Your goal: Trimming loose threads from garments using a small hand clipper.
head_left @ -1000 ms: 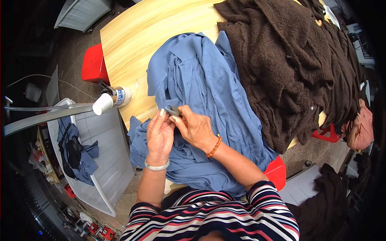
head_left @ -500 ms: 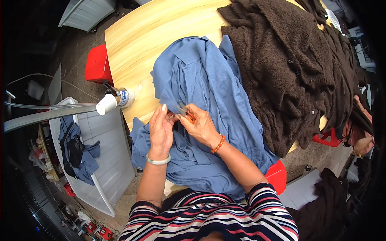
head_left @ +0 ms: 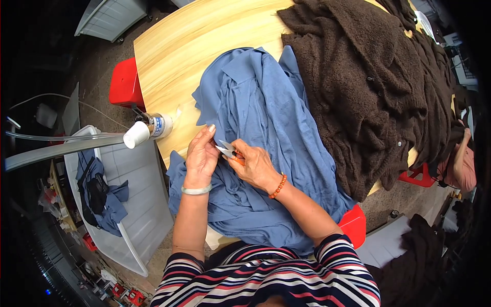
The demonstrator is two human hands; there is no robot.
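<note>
A blue garment [head_left: 276, 133] with a collar and button front lies rumpled across the near part of the table and hangs over its front edge. My left hand [head_left: 201, 157] is closed at its left side, thumb up and fingers curled on the cloth; the exact bit pinched is hidden behind the fingers. In my right hand [head_left: 255, 165] is a pair of thread snips [head_left: 226, 149] with an orange handle. Their pointed blades stand apart, pointing at the left fingertips and a little away from them.
Dark brown fuzzy garments [head_left: 363, 87] are heaped on the right of the wooden table [head_left: 174, 41]. A white cup [head_left: 136, 135] and a jar [head_left: 161, 125] stand at its left edge. Red stools [head_left: 125, 82] and a white bin [head_left: 138, 199] flank it. Another person [head_left: 463, 163] is at far right.
My left hand has drawn slightly left and up, away from the right one. The snips' blades now show clearly between the hands. The person at far right has raised an arm.
</note>
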